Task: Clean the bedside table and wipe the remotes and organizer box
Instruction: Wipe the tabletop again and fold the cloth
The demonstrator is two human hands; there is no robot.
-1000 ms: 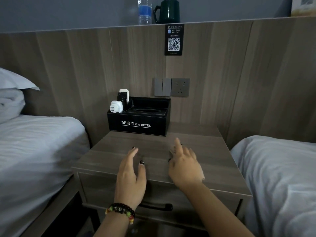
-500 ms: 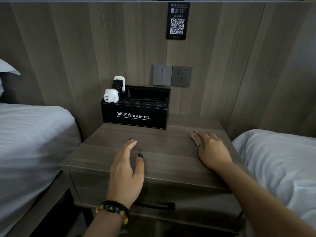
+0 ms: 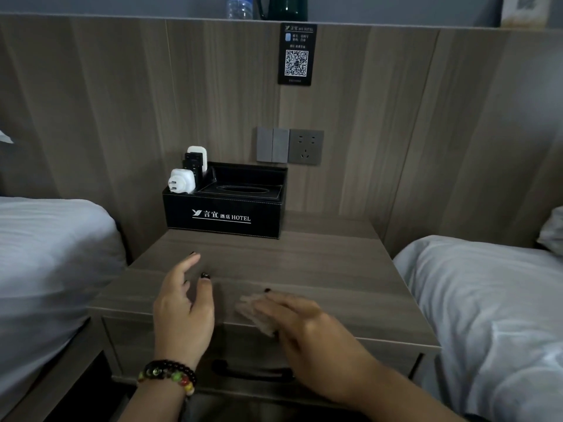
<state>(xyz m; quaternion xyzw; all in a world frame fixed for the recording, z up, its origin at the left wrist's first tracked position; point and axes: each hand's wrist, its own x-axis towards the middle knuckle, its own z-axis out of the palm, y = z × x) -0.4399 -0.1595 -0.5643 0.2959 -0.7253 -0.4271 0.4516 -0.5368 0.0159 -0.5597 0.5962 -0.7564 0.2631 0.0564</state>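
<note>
The wooden bedside table point(image 3: 320, 269) stands between two beds. At its back left sits a black organizer box point(image 3: 224, 208) with white HOTEL lettering. Black and white remotes point(image 3: 195, 161) and a white plug adapter point(image 3: 182, 181) stand in its left compartment. My right hand point(image 3: 300, 318) lies flat near the table's front edge, pressing a small crumpled, pale wipe point(image 3: 254, 312) onto the wood; it is motion-blurred. My left hand point(image 3: 182, 306), with a beaded bracelet at the wrist, hovers over the front left of the table, fingers apart and holding nothing.
White-sheeted beds flank the table at left point(image 3: 51, 254) and right point(image 3: 487, 315). A drawer handle point(image 3: 253, 371) sits below the tabletop. The wood headboard carries switches and a socket point(image 3: 289, 146) and a QR sign point(image 3: 296, 54). A bottle and dark mug stand on the ledge above.
My right hand has swept with the wipe from the table's right side back to the front middle. My left hand has stayed about where it was. The camera tilted up slightly.
</note>
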